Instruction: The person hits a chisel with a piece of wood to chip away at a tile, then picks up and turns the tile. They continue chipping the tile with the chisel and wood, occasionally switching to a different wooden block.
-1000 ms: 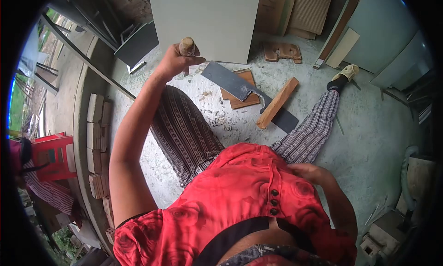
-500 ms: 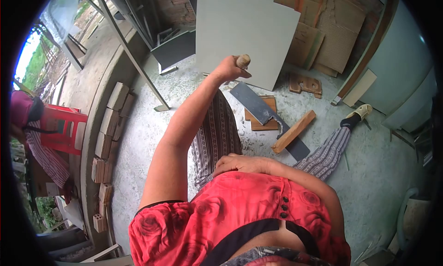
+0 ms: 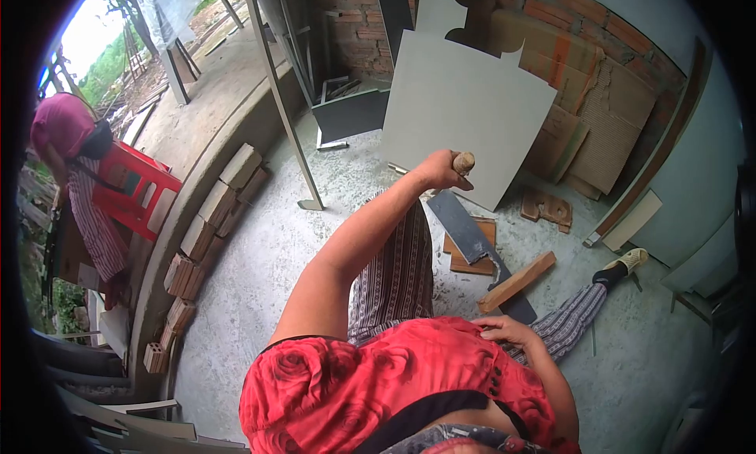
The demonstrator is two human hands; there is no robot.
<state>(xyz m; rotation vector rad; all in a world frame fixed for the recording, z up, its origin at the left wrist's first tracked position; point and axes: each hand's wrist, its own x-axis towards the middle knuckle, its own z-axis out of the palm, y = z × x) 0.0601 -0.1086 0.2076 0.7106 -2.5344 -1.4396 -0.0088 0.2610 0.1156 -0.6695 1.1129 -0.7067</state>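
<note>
My left hand [image 3: 442,172] is stretched out ahead, wrapped round a wooden handle [image 3: 464,163]; whatever is on the handle's far end is hidden. Beyond it stands a large pale board [image 3: 468,107]. My right hand [image 3: 508,331] rests at the lower edge of my red shirt, over my thigh, fingers apart and holding nothing. On the floor between the two hands, a dark board [image 3: 458,222] with a ragged notch lies over a brown wooden piece [image 3: 482,235]. A rough wooden block [image 3: 518,281] lies across the dark board.
Cut wood [image 3: 546,209] lies near cardboard [image 3: 618,123] at the back right. A metal post [image 3: 285,107] rises at the left, beside a row of bricks [image 3: 213,204]. Outside the ledge, a person [image 3: 67,127] is near a red plastic chair [image 3: 138,188].
The view has swung, so the scene sits lower and further right. My right hand has slid rightward along my waist. My left hand still grips the handle.
</note>
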